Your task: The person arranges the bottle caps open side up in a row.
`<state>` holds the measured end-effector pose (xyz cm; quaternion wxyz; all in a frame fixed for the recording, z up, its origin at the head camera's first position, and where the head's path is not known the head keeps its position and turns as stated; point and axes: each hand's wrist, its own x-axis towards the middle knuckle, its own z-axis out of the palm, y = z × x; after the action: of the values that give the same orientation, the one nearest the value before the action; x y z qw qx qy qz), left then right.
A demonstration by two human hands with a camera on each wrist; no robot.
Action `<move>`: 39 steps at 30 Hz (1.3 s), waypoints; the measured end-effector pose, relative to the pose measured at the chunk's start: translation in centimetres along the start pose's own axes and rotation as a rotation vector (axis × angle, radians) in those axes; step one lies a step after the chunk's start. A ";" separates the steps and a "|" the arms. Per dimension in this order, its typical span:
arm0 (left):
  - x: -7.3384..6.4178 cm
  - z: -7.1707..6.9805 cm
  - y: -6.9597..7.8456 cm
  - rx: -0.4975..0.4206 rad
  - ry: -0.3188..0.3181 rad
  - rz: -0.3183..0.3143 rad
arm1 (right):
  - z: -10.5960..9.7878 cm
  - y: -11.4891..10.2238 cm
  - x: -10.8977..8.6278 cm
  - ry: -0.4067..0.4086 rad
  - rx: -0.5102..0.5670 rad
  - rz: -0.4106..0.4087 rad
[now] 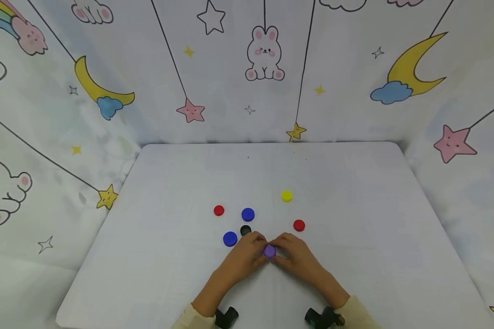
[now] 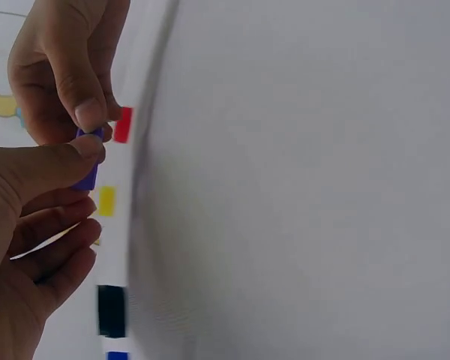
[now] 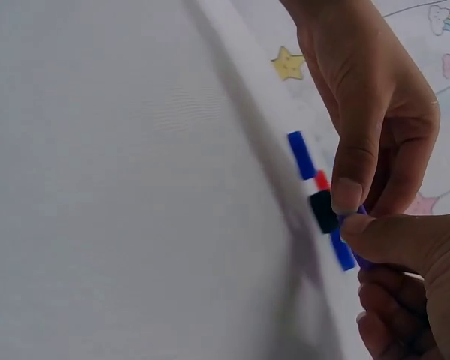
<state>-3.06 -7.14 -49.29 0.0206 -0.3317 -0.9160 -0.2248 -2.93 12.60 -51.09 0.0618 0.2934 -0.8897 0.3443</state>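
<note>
Both hands meet over the white board around one small purple disc (image 1: 269, 251). My left hand (image 1: 244, 257) pinches it from the left between thumb and fingers. From the other side my right hand (image 1: 295, 257) grips it in the same way, with the two thumbs close together. In the left wrist view the disc's edge shows past the left thumb. Partly behind the left hand's knuckles is a black disc (image 1: 245, 230). A blue disc (image 1: 230, 239) lies left of that hand, and a red disc (image 1: 299, 225) lies beyond the right hand.
Farther back on the board (image 1: 374, 205) lie another blue disc (image 1: 248, 214), a second red disc (image 1: 218, 210) and a yellow disc (image 1: 287, 196). A patterned cloth (image 1: 230, 59) stands behind the board and along its sides. Black devices (image 1: 226, 317) sit at both wrists.
</note>
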 end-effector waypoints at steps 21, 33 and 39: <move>5.2 -6.5 -0.7 -0.284 0.185 -0.002 | -6.5 -1.7 6.7 0.164 0.083 -0.082; 6.0 -7.0 -1.3 -0.309 0.276 0.005 | -6.9 -1.5 8.0 0.211 0.100 -0.083; 6.1 -7.3 -1.3 -0.300 0.281 -0.011 | -6.9 -1.3 8.3 0.219 0.109 -0.089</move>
<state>-9.41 -7.50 -42.15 0.0972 -0.2913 -0.8623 -0.4027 -9.63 12.27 -42.52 0.1576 0.2963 -0.8437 0.4190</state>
